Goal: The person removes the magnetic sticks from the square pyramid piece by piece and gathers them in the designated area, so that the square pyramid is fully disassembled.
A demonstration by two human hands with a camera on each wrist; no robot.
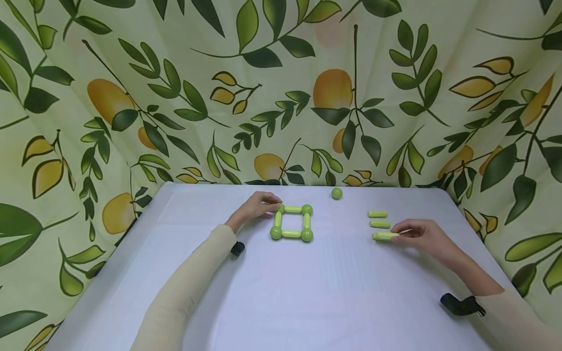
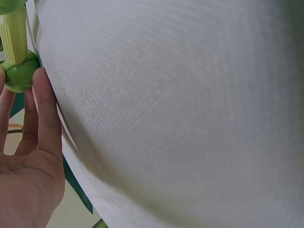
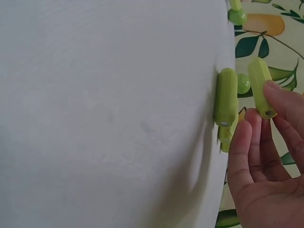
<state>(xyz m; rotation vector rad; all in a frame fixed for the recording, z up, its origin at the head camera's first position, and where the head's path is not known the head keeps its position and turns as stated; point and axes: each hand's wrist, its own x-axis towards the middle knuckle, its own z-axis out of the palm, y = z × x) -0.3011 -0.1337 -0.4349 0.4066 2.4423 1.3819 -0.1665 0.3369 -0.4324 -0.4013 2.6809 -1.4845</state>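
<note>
A square frame of light-green ridged sticks (image 1: pixel 291 234) joined by green balls (image 1: pixel 307 234) lies on the white table. My left hand (image 1: pixel 258 205) is at its far-left corner, pinching the corner ball (image 2: pixel 20 78) between thumb and fingers in the left wrist view. To the right, my right hand (image 1: pixel 423 237) grips one ridged stick (image 3: pixel 260 88) by its near end, between thumb and fingertips. The right wrist view shows this stick raised, with a round hole in its end. Beside it, more loose sticks (image 1: pixel 379 224) lie in a row on the table.
A single green ball (image 1: pixel 336 193) sits near the table's far edge, between the frame and the loose sticks. The white tabletop (image 1: pixel 281 292) reaches back to a leaf-and-fruit patterned curtain (image 1: pixel 281 97). Black wrist devices (image 1: pixel 461 305) are on both forearms.
</note>
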